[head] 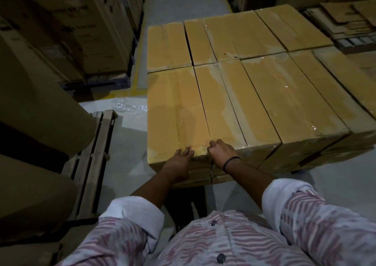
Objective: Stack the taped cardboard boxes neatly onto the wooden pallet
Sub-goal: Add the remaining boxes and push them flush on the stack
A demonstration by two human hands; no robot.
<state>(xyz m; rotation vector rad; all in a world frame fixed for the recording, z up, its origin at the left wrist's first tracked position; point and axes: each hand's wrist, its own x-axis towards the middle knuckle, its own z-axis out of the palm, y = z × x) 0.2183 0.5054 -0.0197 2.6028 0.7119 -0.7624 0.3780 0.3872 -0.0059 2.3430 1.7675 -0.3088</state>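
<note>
**Both hands at the near edge of the stacked boxes**

From the head view, the left hand (pixel 180 160) lies with straight fingers flat over the top front edge of the near-left box (pixel 175 111), pressing rather than clasping. I judge it is steadying or nudging that box square with the row. Just beside it, the right hand (pixel 220 154) has its fingers curled at the seam where this box meets the neighbouring box (pixel 221 103). Whether they hook into the gap or only rest knuckled on the edge, I cannot tell. Placed at the seam, it looks set to close or check the gap.

Beyond the fingers, the taped boxes already form a tight top layer. What bears them is hidden beneath.

Left of the hands, a wooden pallet (pixel 91 164) carries a large brown carton (pixel 30 107), narrowing the floor on that side. Past it, crumpled plastic wrap (pixel 131 108) lies underfoot and LG cartons (pixel 61 31) wall in the aisle. Far right of the grip sits flattened cardboard (pixel 350 21).
</note>
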